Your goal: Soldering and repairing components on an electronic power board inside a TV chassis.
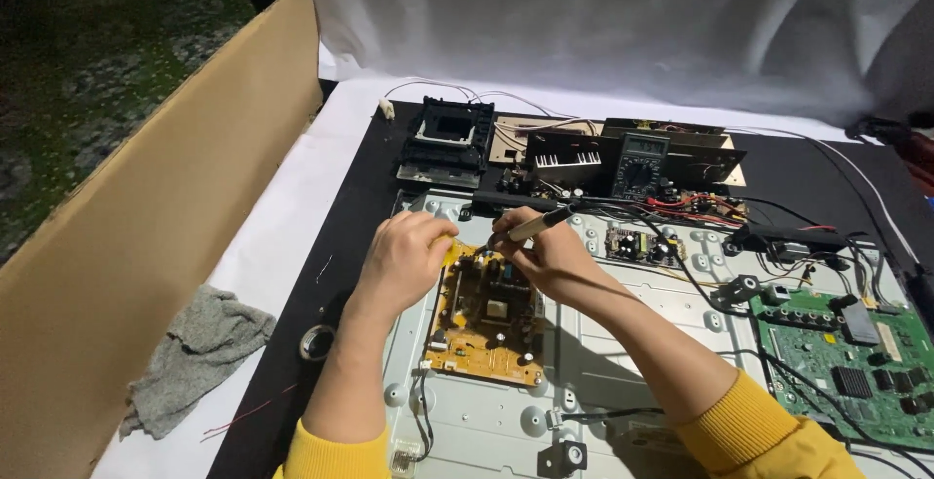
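Note:
My left hand (407, 257) rests on the upper left corner of a yellow circuit board (484, 328) and its fingers are closed on the board's edge. My right hand (547, 253) grips a soldering iron (541, 225) like a pen, its tip pointing down-left at the board's top edge. The board lies on a grey metal chassis panel (632, 362). Both sleeves are yellow.
A green circuit board (846, 362) sits at the right with black cables. Behind stand a multimeter (638, 164), a black frame part (448, 141) and other boards. A grey rag (195, 353) and a solder roll (316, 342) lie left, beside a cardboard wall (146, 246).

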